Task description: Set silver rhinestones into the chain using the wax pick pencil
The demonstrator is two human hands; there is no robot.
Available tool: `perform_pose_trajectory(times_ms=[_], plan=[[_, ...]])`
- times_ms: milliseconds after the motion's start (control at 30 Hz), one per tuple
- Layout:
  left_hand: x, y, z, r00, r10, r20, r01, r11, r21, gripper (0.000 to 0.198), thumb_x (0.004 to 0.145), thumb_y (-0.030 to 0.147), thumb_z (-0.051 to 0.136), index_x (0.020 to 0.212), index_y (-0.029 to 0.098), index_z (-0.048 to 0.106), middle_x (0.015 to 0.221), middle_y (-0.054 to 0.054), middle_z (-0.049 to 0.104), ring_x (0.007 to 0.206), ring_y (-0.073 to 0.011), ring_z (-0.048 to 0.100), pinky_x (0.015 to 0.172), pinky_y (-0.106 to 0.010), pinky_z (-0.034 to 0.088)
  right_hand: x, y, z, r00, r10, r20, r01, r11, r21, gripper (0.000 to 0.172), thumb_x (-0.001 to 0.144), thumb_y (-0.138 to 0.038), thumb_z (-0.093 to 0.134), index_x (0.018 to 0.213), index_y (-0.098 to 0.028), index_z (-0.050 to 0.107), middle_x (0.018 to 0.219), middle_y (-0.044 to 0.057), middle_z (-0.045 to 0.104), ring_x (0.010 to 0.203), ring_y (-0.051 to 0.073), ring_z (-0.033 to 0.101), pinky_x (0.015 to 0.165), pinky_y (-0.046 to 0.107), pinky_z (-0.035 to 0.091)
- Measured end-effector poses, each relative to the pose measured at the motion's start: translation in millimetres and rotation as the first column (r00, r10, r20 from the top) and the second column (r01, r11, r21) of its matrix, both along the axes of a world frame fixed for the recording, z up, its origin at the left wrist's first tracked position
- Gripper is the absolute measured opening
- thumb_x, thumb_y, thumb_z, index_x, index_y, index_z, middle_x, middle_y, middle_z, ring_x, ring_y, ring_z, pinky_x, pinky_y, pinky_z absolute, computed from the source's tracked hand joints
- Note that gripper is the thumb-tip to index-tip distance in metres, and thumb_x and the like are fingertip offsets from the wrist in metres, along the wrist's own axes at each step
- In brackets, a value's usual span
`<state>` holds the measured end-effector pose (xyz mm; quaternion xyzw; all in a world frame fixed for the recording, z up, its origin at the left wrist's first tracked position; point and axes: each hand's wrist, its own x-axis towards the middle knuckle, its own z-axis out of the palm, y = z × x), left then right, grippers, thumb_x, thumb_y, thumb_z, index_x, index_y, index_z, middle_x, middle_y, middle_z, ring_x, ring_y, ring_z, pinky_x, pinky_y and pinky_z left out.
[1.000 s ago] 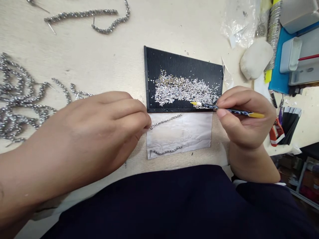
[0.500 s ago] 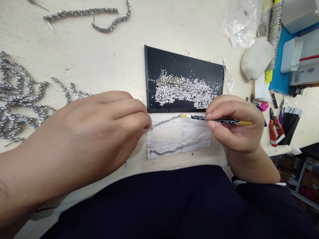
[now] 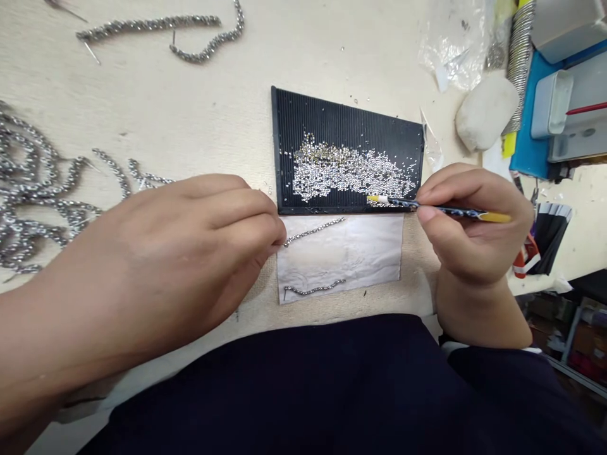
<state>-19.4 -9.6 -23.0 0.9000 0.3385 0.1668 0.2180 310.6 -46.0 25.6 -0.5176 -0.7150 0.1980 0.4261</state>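
Observation:
My left hand (image 3: 190, 246) lies on the table with its fingers closed, pinching the left end of a thin silver chain strip (image 3: 315, 230) that rests on a grey sheet (image 3: 360, 253). My right hand (image 3: 467, 221) grips a dark pen-like picker tool (image 3: 441, 210) with a yellow tip. That tip rests at the lower right of a pile of tiny silver stones (image 3: 346, 174) on a black ribbed tray (image 3: 346, 120). A second chain strip (image 3: 315, 289) lies near the sheet's front edge.
Many finished silver chain pieces (image 3: 42, 189) are heaped at the left, and two more (image 3: 156, 28) lie at the far left top. A white lump (image 3: 486, 110), plastic wrap, a blue box with grey containers (image 3: 564, 107) and orange pliers (image 3: 524, 256) stand at the right.
My right hand moved the picker tip from the chain strip on the grey sheet back up and right onto the stones on the black tray. My left hand stayed put.

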Motion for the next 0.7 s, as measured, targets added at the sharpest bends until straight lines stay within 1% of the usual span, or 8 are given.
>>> perform_pose_trajectory(times_ms=[33,100,133,167,333,433,567,700], plan=[[1,0,3.1,0.999,-0.032,-0.013,0.032,0.999,0.020,0.027,0.097,0.042,0.055,0.109,0.032,0.078,0.108,0.000,0.072,0.116,-0.0272,0.070,0.103,-0.048,0.064,0,0,-0.4,1.000,-0.009,0.003,0.009,1.000,-0.002,0.013,0.081,-0.012,0.077,0.084,-0.025,0.077,0.075,-0.001,0.074,0.068,0.018,0.069,0.060,0.036,0.053],[3,0,8.6,0.994,-0.099,-0.040,0.102,0.992,0.077,0.035,0.106,0.038,0.042,0.097,0.030,0.076,0.098,0.000,0.071,0.096,-0.0243,0.069,0.081,-0.046,0.061,-1,1,-1.0,1.000,-0.022,0.009,0.022,1.000,-0.010,0.012,0.082,-0.013,0.077,0.084,-0.026,0.077,0.076,-0.001,0.075,0.069,0.019,0.069,0.060,0.037,0.053],[4,0,10.6,0.991,-0.125,-0.047,0.129,0.986,0.103,0.042,0.109,0.035,0.036,0.093,0.029,0.073,0.094,0.000,0.071,0.090,-0.0240,0.068,0.074,-0.046,0.058,-1,1,-1.2,1.000,-0.026,0.011,0.026,1.000,-0.014,0.011,0.083,-0.015,0.077,0.084,-0.026,0.077,0.076,-0.001,0.075,0.069,0.019,0.069,0.061,0.038,0.053],[5,1,11.8,0.989,-0.140,-0.049,0.145,0.982,0.123,0.046,0.111,0.033,0.032,0.090,0.028,0.072,0.092,0.000,0.071,0.087,-0.0241,0.067,0.070,-0.046,0.057,-2,0,-1.4,1.000,-0.028,0.011,0.028,0.999,-0.019,0.010,0.084,-0.016,0.078,0.084,-0.026,0.077,0.076,-0.001,0.075,0.070,0.020,0.070,0.062,0.038,0.054],[8,4,10.7,0.988,-0.146,-0.059,0.152,0.981,0.123,0.043,0.113,0.030,0.033,0.093,0.027,0.071,0.095,-0.003,0.074,0.089,-0.0270,0.070,0.070,-0.050,0.058,-5,-1,-1.9,1.000,-0.031,-0.004,0.030,0.999,-0.030,0.009,0.087,-0.020,0.081,0.084,-0.027,0.076,0.077,0.000,0.075,0.071,0.020,0.069,0.063,0.039,0.054],[8,4,10.3,0.988,-0.146,-0.054,0.152,0.981,0.122,0.042,0.114,0.031,0.033,0.093,0.028,0.069,0.094,-0.003,0.074,0.089,-0.0274,0.070,0.070,-0.050,0.058,-6,-2,-1.8,1.000,0.001,-0.003,-0.001,1.000,-0.031,0.010,0.087,-0.019,0.080,0.086,-0.029,0.077,0.077,0.000,0.075,0.072,0.021,0.069,0.063,0.039,0.055],[7,3,12.7,0.987,-0.154,-0.046,0.159,0.980,0.121,0.039,0.114,0.030,0.036,0.094,0.026,0.069,0.095,-0.004,0.074,0.089,-0.0281,0.069,0.069,-0.051,0.058,-6,-3,-1.5,0.996,0.083,-0.021,-0.084,0.996,-0.029,0.017,0.082,-0.015,0.080,0.091,-0.030,0.079,0.079,0.000,0.077,0.072,0.021,0.070,0.059,0.037,0.056],[7,3,13.9,0.987,-0.160,-0.034,0.163,0.979,0.119,0.042,0.113,0.030,0.034,0.091,0.026,0.069,0.092,-0.004,0.073,0.087,-0.0271,0.069,0.071,-0.050,0.057,-6,-1,-0.5,0.979,0.204,-0.012,-0.205,0.978,-0.027,0.021,0.081,-0.010,0.078,0.094,-0.026,0.079,0.080,0.001,0.076,0.072,0.019,0.071,0.060,0.034,0.058]])
